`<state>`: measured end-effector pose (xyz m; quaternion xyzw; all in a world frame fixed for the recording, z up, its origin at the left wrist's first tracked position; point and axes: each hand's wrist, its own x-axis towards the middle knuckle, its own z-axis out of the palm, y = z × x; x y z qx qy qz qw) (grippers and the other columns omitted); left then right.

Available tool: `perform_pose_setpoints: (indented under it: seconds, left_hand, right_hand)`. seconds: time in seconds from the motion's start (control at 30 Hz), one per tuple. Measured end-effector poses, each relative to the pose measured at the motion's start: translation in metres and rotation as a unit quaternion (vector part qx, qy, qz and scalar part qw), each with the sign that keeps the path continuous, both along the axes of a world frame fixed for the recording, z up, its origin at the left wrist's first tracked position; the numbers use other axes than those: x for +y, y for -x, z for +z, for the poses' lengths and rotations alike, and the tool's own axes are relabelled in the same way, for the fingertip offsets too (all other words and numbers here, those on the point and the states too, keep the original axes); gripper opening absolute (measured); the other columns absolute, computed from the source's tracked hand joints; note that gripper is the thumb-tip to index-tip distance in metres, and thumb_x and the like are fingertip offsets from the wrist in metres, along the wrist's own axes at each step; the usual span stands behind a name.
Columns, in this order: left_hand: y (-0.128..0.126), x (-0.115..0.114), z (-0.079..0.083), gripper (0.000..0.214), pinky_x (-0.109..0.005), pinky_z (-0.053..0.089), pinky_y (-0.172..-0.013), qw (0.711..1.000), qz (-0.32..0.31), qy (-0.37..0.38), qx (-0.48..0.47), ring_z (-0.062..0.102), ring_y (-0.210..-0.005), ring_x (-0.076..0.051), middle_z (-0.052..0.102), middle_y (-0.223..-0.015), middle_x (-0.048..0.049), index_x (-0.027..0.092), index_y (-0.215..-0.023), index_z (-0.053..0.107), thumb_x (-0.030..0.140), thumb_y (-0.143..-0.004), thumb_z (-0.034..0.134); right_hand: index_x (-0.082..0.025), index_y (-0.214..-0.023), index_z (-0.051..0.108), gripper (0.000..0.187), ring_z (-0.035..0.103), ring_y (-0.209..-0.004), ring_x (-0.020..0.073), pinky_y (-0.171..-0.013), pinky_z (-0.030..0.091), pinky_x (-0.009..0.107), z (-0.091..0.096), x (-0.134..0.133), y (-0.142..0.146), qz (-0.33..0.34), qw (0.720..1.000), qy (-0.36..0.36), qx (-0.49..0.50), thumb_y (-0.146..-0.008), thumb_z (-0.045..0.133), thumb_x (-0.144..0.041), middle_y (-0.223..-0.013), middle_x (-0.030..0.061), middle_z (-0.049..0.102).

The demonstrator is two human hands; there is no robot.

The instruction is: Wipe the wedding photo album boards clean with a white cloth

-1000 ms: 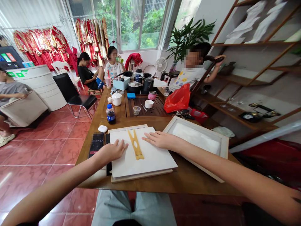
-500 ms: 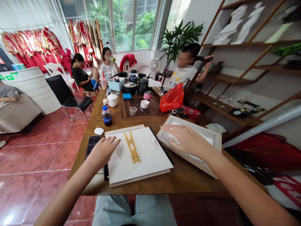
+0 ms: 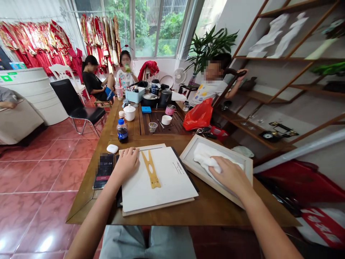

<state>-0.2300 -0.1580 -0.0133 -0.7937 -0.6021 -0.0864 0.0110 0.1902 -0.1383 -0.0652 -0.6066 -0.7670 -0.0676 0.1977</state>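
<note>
My left hand [image 3: 127,164] rests on the upper left corner of a white sheet [image 3: 164,192], fingers laid flat and holding nothing. A flat, tan, fork-shaped piece [image 3: 153,176] with two prongs and an oval opening lies on the sheet, just right of that hand. The sheet sits on a pale board over something dark. My right hand [image 3: 229,174] reaches into a shallow wooden frame [image 3: 188,148], its fingers closed on a bunched white cloth [image 3: 202,154]. The palm hides part of the cloth.
A phone [image 3: 104,172] and a white earbud case [image 3: 112,148] lie at the left, near a dark drink bottle [image 3: 122,132]. Cups, pots and a red plastic bag [image 3: 198,114] stand farther back. Several other people sit around the room.
My left hand has come down onto the sheet's upper left corner. My right hand has lowered into the wooden frame and taken hold of the white cloth, which is now bunched up.
</note>
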Motion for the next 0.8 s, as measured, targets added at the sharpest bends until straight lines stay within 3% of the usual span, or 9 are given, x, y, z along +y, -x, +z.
perform_pose_setpoints:
  seconds: [0.17, 0.27, 0.3, 0.37, 0.43, 0.5, 0.6, 0.7, 0.8]
  left_hand:
    - [0.003, -0.006, -0.005, 0.044, -0.05, 0.03, -0.12, 0.997, -0.009, 0.002, -0.078, 0.049, -0.135, -0.028, 0.059, -0.141, -0.0126, 0.017, -0.143, 0.051, 0.027, -0.104, 0.033]
    - [0.002, -0.008, -0.005, 0.045, -0.052, 0.027, -0.121, 0.996, -0.004, 0.011, -0.089, 0.049, -0.135, -0.028, 0.059, -0.141, -0.0128, 0.017, -0.143, 0.051, 0.032, -0.104, 0.037]
    - [0.002, -0.008, -0.005, 0.045, -0.052, 0.027, -0.121, 0.996, -0.003, 0.014, -0.09, 0.048, -0.135, -0.029, 0.058, -0.142, -0.0131, 0.017, -0.144, 0.051, 0.033, -0.104, 0.038]
    - [0.002, -0.009, -0.004, 0.046, -0.052, 0.027, -0.121, 0.996, 0.0, 0.018, -0.09, 0.047, -0.137, -0.03, 0.057, -0.143, -0.0136, 0.017, -0.144, 0.05, 0.035, -0.103, 0.04]
    - [0.001, -0.01, -0.004, 0.047, -0.051, 0.028, -0.121, 0.996, 0.0, 0.019, -0.087, 0.046, -0.137, -0.03, 0.056, -0.143, -0.014, 0.016, -0.145, 0.05, 0.035, -0.103, 0.04]
    - [0.001, -0.011, -0.004, 0.048, -0.05, 0.029, -0.12, 0.996, -0.003, 0.02, -0.084, 0.047, -0.136, -0.03, 0.057, -0.142, -0.0147, 0.014, -0.145, 0.049, 0.035, -0.103, 0.04]
    - [0.001, -0.011, -0.004, 0.049, -0.048, 0.032, -0.119, 0.996, -0.011, 0.018, -0.082, 0.049, -0.134, -0.03, 0.059, -0.139, -0.0155, 0.013, -0.145, 0.049, 0.035, -0.103, 0.041]
    - [0.001, -0.011, -0.003, 0.05, -0.048, 0.034, -0.117, 0.996, -0.022, 0.016, -0.086, 0.048, -0.135, -0.031, 0.059, -0.14, -0.0161, 0.013, -0.145, 0.049, 0.038, -0.102, 0.043]
    - [0.002, -0.01, -0.003, 0.05, -0.047, 0.036, -0.116, 0.995, -0.032, 0.016, -0.094, 0.048, -0.134, -0.031, 0.058, -0.14, -0.016, 0.014, -0.143, 0.05, 0.041, -0.101, 0.045]
  right_hand:
    - [-0.018, -0.12, 0.06, 0.036, 0.069, -0.097, 0.0351, -0.079, 0.055, 0.047, 0.018, -0.012, 0.01, -0.008, 0.993, -0.085, 0.081, -0.095, 0.045, -0.04, -0.108, 0.0155, 0.071]
    - [-0.021, -0.128, 0.056, 0.037, 0.068, -0.103, 0.0315, -0.086, 0.056, 0.044, 0.04, -0.026, 0.031, 0.04, 0.985, -0.122, 0.116, -0.096, 0.051, -0.039, -0.117, 0.0131, 0.07]
    - [-0.023, -0.128, 0.057, 0.036, 0.067, -0.108, 0.0305, -0.092, 0.054, 0.044, 0.047, -0.033, 0.042, 0.082, 0.981, -0.128, 0.118, -0.094, 0.055, -0.038, -0.122, 0.0114, 0.069]
    - [-0.024, -0.131, 0.056, 0.039, 0.064, -0.118, 0.0311, -0.101, 0.049, 0.048, 0.06, -0.048, 0.068, 0.238, 0.96, -0.125, 0.078, -0.092, 0.059, -0.029, -0.127, 0.0118, 0.068]
    - [-0.021, -0.131, 0.056, 0.042, 0.064, -0.118, 0.0293, -0.102, 0.047, 0.049, 0.07, -0.066, 0.094, 0.32, 0.937, -0.134, 0.035, -0.09, 0.059, -0.02, -0.124, 0.0122, 0.071]
    - [-0.021, -0.125, 0.059, 0.04, 0.064, -0.12, 0.0283, -0.107, 0.041, 0.052, 0.075, -0.082, 0.116, 0.355, 0.931, -0.088, -0.011, -0.086, 0.055, -0.016, -0.126, 0.0119, 0.07]
    - [-0.023, -0.132, 0.058, 0.049, 0.05, -0.138, 0.0334, -0.115, 0.03, 0.059, 0.075, -0.092, 0.135, 0.337, 0.94, -0.027, -0.051, -0.083, 0.06, -0.027, -0.145, 0.0123, 0.059]
    - [-0.029, -0.15, 0.047, 0.07, 0.035, -0.148, 0.0369, -0.118, 0.025, 0.064, 0.069, -0.083, 0.141, 0.326, 0.943, 0.0, -0.063, -0.083, 0.066, -0.041, -0.16, 0.0105, 0.043]
    - [-0.034, -0.151, 0.046, 0.072, 0.031, -0.151, 0.0381, -0.117, 0.027, 0.065, 0.06, -0.063, 0.145, 0.332, 0.94, 0.054, -0.055, -0.084, 0.067, -0.045, -0.163, 0.0089, 0.038]
